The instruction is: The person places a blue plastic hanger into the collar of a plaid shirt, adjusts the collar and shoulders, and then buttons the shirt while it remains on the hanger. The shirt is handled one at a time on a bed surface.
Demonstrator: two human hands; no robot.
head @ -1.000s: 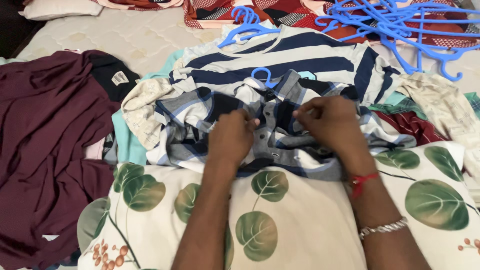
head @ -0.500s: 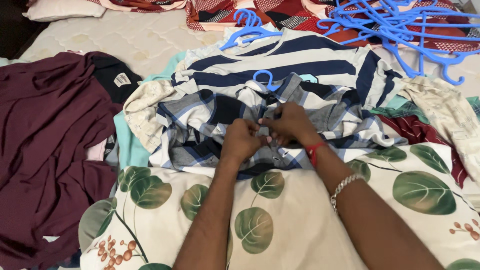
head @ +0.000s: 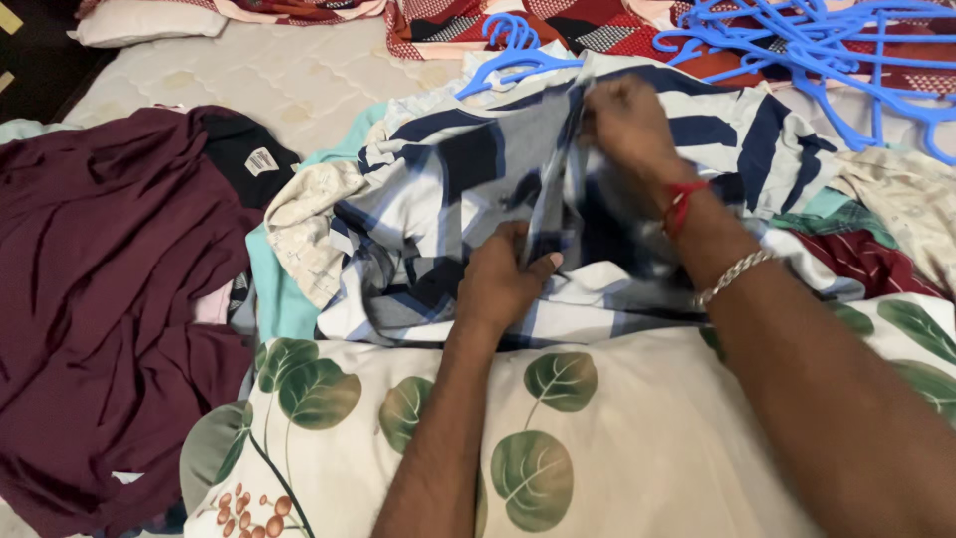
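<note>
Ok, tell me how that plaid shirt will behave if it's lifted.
Probably floppy: the plaid shirt already folds and drapes between the left hand and right hand. Likely light, since pinching fingers raise it. It would hardly slide on the clothes beneath.

This is a bedroom in a home. A bare quilted mattress (head: pixel 269 75) carries a white pillow (head: pixel 149 20) at its far end, a leaf-printed pillow (head: pixel 597 438) close by, loose heaps of clothes (head: pixel 110 279) and a tangle of blue plastic hangers (head: pixel 817 50) spread over the bed.
</note>
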